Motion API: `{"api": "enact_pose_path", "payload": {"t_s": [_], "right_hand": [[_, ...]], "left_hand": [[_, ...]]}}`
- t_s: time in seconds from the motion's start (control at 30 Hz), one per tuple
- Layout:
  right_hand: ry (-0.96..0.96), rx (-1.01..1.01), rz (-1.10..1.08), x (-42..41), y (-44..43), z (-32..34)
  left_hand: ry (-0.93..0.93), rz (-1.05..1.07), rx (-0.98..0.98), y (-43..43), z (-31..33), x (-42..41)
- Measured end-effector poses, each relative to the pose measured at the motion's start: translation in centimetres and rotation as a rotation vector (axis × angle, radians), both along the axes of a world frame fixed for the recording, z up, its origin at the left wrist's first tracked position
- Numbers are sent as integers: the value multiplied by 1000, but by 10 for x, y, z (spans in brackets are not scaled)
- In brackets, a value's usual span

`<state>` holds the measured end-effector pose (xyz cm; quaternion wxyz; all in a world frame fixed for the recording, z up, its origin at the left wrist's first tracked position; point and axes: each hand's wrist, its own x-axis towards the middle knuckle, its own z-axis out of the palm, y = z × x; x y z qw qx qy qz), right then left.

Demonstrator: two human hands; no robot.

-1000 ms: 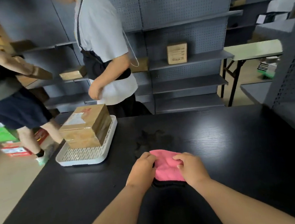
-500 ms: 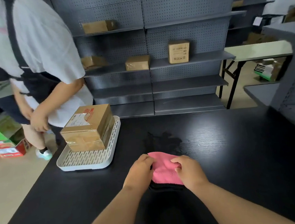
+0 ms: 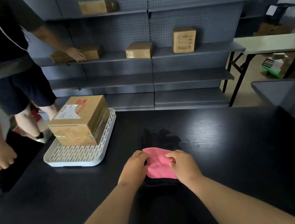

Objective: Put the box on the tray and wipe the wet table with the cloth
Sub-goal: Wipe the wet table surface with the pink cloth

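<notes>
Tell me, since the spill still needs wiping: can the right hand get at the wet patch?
Probably yes. The wet patch lies just beyond the cloth that both hands hold, right hand included, and nothing stands on the table between them.

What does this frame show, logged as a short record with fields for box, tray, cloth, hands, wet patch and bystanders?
box: cardboard box resting on the tray's far end
tray: white slotted tray on the black table, left side
cloth: pink cloth flat on the table
hands: left hand and right hand pressing on the cloth
wet patch: dark wet patch just beyond the cloth
bystanders: person's hand on a shelf box
</notes>
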<state>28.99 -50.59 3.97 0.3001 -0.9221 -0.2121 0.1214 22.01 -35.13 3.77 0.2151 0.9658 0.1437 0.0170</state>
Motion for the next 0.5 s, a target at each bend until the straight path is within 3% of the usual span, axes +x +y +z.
{"api": "enact_pose_path", "payload": {"t_s": [0.5], "right_hand": [[216,-17,-172,26,65,-38]], "left_hand": [[156,-123,-35,63,-34,40]]}}
